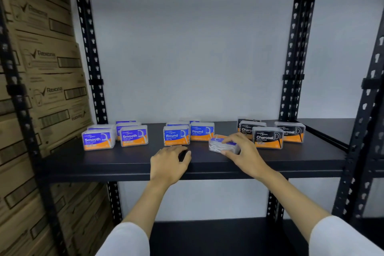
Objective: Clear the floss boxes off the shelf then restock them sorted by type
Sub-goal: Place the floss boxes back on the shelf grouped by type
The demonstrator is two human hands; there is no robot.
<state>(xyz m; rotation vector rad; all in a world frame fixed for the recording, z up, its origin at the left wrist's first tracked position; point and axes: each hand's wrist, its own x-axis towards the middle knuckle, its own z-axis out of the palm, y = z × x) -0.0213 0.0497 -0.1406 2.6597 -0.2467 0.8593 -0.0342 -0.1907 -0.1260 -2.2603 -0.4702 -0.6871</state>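
Observation:
Floss boxes stand in three groups on the black shelf [104,162]. Blue "Smooth" boxes [134,135] are at the left, blue "Round" boxes [176,135] in the middle, black "Charcoal" boxes [268,137] at the right. My right hand [242,151] grips a clear floss box [220,144] that lies tilted on its side between the Round and Charcoal groups. My left hand [168,164] rests on the shelf's front edge just in front of the Round boxes, fingers loosely curled and holding nothing.
Stacked brown cardboard cartons [47,81] fill the bay to the left. Black perforated uprights [93,68] frame the shelf, with another shelf bay at the right [332,131] and a lower black shelf [207,235] beneath.

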